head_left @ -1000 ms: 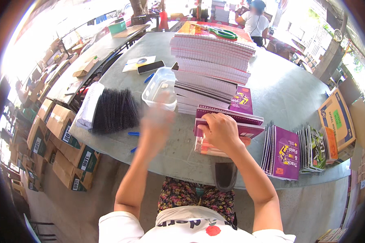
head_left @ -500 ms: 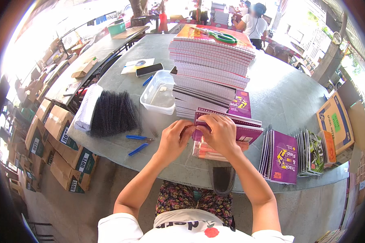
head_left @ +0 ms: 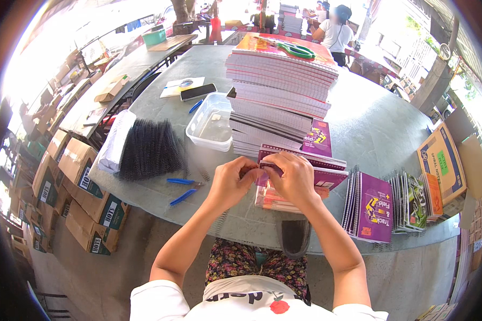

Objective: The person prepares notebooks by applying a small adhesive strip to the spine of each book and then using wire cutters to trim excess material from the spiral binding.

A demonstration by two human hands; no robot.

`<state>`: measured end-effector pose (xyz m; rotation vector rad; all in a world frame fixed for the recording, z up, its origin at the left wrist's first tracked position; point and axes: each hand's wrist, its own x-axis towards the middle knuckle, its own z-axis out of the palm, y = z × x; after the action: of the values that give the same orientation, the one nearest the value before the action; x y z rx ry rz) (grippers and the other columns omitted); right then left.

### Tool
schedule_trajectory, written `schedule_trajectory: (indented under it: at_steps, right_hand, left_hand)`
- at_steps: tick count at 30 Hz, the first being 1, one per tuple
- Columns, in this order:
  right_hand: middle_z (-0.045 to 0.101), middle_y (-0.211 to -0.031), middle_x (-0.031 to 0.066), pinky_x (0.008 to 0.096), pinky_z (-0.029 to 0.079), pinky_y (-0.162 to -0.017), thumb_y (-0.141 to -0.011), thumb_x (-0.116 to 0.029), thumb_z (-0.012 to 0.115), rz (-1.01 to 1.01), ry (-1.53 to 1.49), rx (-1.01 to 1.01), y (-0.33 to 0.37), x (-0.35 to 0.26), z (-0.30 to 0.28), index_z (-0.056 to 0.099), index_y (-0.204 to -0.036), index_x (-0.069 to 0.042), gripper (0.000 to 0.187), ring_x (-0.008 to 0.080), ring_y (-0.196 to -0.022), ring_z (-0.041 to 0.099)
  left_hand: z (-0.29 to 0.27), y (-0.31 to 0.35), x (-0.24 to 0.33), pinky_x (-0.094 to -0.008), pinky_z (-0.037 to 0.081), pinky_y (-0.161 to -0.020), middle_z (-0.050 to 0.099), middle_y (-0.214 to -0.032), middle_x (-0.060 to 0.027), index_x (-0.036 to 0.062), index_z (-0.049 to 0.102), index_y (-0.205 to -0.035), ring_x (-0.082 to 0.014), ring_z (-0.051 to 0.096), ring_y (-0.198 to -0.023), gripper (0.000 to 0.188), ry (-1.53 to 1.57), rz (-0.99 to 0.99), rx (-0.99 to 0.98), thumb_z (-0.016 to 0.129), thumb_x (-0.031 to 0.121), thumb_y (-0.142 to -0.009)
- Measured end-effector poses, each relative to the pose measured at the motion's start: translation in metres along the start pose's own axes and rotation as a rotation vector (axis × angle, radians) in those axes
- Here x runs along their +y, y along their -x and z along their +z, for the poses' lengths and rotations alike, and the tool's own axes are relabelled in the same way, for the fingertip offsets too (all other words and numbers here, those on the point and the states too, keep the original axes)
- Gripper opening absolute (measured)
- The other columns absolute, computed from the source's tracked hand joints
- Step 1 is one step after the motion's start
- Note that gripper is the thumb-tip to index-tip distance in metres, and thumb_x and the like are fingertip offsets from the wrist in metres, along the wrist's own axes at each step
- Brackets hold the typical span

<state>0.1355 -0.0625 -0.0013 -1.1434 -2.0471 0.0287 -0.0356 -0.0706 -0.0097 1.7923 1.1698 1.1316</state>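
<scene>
A purple notebook (head_left: 326,175) with punched holes along its upper edge stands tilted in front of me. My right hand (head_left: 292,175) is closed on its left part, thumb and fingers bent round the edge. Beside that corner my left hand (head_left: 233,181) is closed in a pinch, its fingertips close to my right thumb; whatever lies between them is hidden. Another purple notebook (head_left: 300,155) is just behind. Under the hands lies an orange-pink bundle (head_left: 270,198). A thin dark spiral coil (head_left: 221,222) shows by my left forearm, at the table's edge.
A tall stack of notebooks (head_left: 278,96) carries green-handled scissors (head_left: 296,50). To the left are a clear plastic tub (head_left: 209,138), black spiral coils (head_left: 151,150) and blue-handled pliers (head_left: 183,191). Coil-bound purple notebooks (head_left: 374,206) and a carton (head_left: 442,160) stand at right.
Both hands have shifted slightly at the notebook's left corner, and a bit of purple now shows between the fingertips. The thin coil has come into sight beside my left forearm.
</scene>
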Motion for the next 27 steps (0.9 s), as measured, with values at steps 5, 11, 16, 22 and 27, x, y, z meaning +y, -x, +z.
schedule_trajectory:
  at_steps: [5, 11, 16, 22, 27]
  right_hand:
    - [0.063, -0.081, 0.0036, 0.0350, 0.047, -0.071, -0.072, -0.016, 0.067, 0.020, -0.029, -0.044, 0.001, -0.001, -0.003, 0.066, -0.085, -0.011, 0.014, 0.0237, -0.079, 0.061]
    - [0.062, -0.082, 0.0046, 0.0353, 0.046, -0.072, -0.069, -0.008, 0.067, -0.132, 0.028, 0.033, 0.006, 0.002, 0.004, 0.064, -0.092, -0.006, 0.024, 0.0238, -0.081, 0.060]
    - [0.064, -0.086, 0.0065, 0.0356, 0.044, -0.072, -0.073, -0.010, 0.064, -0.038, 0.106, -0.085, 0.005, -0.007, -0.004, 0.064, -0.095, -0.007, 0.021, 0.0234, -0.083, 0.060]
    - [0.065, -0.084, 0.0098, 0.0399, 0.044, -0.072, -0.080, -0.019, 0.061, 0.010, 0.081, 0.111, 0.006, 0.011, 0.011, 0.061, -0.099, -0.009, 0.021, 0.0277, -0.080, 0.062]
    - [0.062, -0.080, 0.0095, 0.0387, 0.042, -0.071, -0.084, -0.022, 0.054, -0.010, 0.113, -0.100, -0.005, -0.002, 0.020, 0.057, -0.091, -0.007, 0.016, 0.0285, -0.078, 0.060]
  left_hand:
    - [-0.004, -0.004, 0.001, -0.0243, 0.041, -0.048, 0.058, -0.062, -0.0042, -0.0019, 0.062, -0.086, -0.0092, 0.053, -0.052, 0.015, -0.076, 0.116, 0.009, 0.058, 0.012, -0.088]
    - [-0.003, -0.010, -0.001, -0.0290, 0.046, -0.052, 0.059, -0.064, -0.0108, -0.0030, 0.061, -0.088, -0.0158, 0.057, -0.054, 0.011, -0.157, 0.091, 0.080, 0.054, 0.003, -0.082]
    - [-0.042, -0.012, -0.019, -0.0351, 0.049, -0.065, 0.063, -0.078, -0.0139, -0.0014, 0.060, -0.100, -0.0223, 0.063, -0.072, 0.022, -0.366, 0.146, -0.229, 0.057, 0.000, -0.078]
    - [-0.023, -0.024, -0.011, -0.0354, 0.046, -0.061, 0.062, -0.074, -0.0150, 0.0034, 0.063, -0.093, -0.0255, 0.061, -0.067, 0.014, -0.244, 0.167, -0.075, 0.059, 0.010, -0.082]
    - [-0.041, -0.017, -0.004, -0.0349, 0.045, -0.061, 0.058, -0.070, -0.0127, 0.0010, 0.059, -0.090, -0.0292, 0.057, -0.066, 0.016, -0.280, 0.198, -0.104, 0.062, 0.007, -0.076]
